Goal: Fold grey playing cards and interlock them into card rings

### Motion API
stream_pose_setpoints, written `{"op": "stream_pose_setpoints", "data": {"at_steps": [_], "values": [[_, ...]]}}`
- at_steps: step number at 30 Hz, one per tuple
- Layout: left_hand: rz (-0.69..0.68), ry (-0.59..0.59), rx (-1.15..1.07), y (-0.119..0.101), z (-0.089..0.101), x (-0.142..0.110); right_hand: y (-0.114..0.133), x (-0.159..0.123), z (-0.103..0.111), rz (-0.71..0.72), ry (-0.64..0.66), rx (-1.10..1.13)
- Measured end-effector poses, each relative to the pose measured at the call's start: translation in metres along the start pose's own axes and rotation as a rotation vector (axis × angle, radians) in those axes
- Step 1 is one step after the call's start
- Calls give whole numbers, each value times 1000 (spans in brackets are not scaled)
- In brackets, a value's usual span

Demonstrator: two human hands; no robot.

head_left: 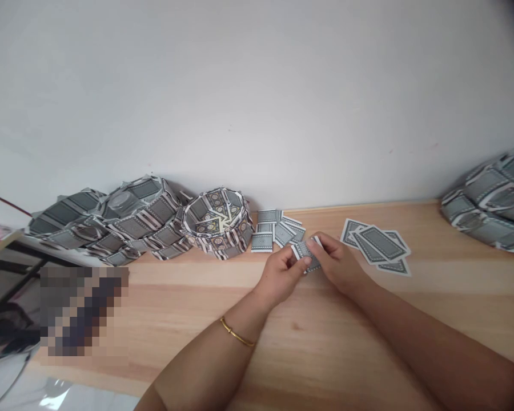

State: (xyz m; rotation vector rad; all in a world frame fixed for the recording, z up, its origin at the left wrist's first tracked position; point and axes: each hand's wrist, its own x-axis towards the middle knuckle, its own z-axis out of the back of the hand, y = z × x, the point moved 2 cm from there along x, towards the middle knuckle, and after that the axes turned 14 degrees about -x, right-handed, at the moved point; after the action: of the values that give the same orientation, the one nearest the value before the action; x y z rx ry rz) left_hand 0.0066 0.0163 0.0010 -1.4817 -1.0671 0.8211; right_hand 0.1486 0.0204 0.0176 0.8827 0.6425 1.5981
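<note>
Between my two hands is a grey playing card [301, 249] with a white border, held above the table. My left hand [282, 272] grips its left side, thumb on top. On its right side, the fingers of my right hand [328, 254] are closed over it. Just behind my left hand lie several folded playing cards [262, 242], some overlapping. To the right of my right hand, several flat, unfolded playing cards [379, 244] rest face down in a loose fan. The undersides of both hands are hidden.
A round basket of folded cards [218, 242] stands left of the folded pieces. Larger woven card baskets [139, 225] sit farther left, and another card basket [492, 200] is at the far right. Behind the wooden table [188, 342] rises a white wall [257, 103]. A pixelated patch covers the table's left part.
</note>
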Motion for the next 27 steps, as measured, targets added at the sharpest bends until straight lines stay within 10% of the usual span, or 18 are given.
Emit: {"op": "stream_pose_setpoints", "data": {"at_steps": [19,27], "values": [[9,-21,-22,0,-1,-1,1,1,0,5,-4,22],[-4,-230,-213,-2,4,1,0,2,-1,41,44,71]]}}
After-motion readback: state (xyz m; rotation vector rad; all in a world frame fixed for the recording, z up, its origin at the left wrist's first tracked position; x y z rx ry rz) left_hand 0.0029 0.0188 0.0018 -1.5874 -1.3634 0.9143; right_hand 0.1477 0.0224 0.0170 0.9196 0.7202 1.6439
